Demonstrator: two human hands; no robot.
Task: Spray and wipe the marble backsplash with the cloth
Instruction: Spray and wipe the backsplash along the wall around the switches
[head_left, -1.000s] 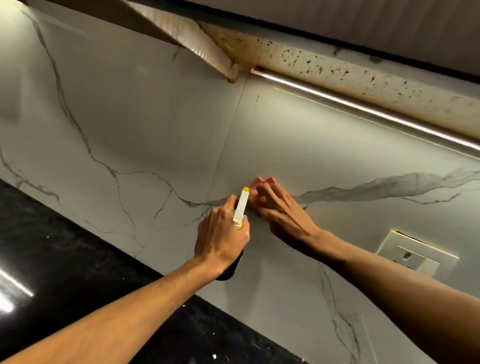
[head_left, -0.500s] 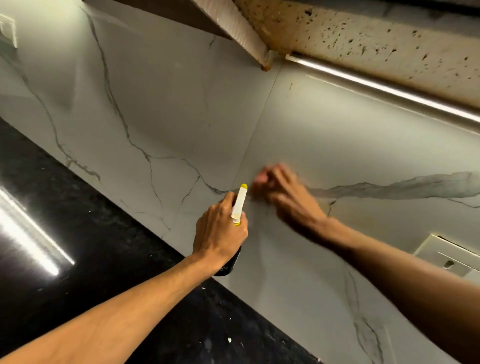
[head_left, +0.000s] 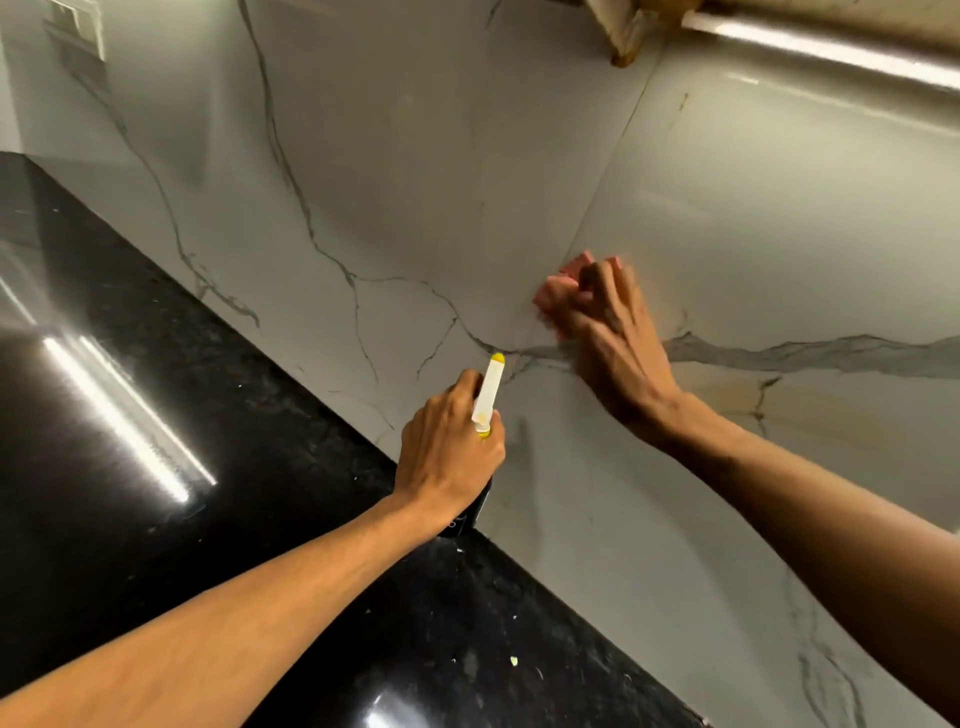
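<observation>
Marble backsplash fills most of the frame, pale grey-white, glossy, thin dark veins running down its left half. One thick grey vein crosses the right side, level with my right wrist. A vertical seam between two slabs drops from the upper right toward the centre.

Cloth: pink, bunched, right of centre, against the marble at the seam's lower end. Only its upper and left edges show past my fingers.

Right hand: on top of the cloth, palm toward the wall, fingers spread and mostly straight, pressing the cloth onto the marble. Fingertips and cloth are blurred.

Left hand: centre of frame, below and left of the right hand, apart from it. Fingers and thumb wrapped tight round the neck of a spray bottle. White head with yellow tip juts up past my knuckles, tip aimed at the marble just below the cloth. Dark bottle body shows under the heel of my hand, close over the countertop edge; whether it touches, I cannot tell.

Black countertop takes the lower left, polished, bright streaks of reflected light on it, a few pale crumbs near the bottom centre. Light strip glows in the upper right corner. Switch plate sits on the wall at upper left.
</observation>
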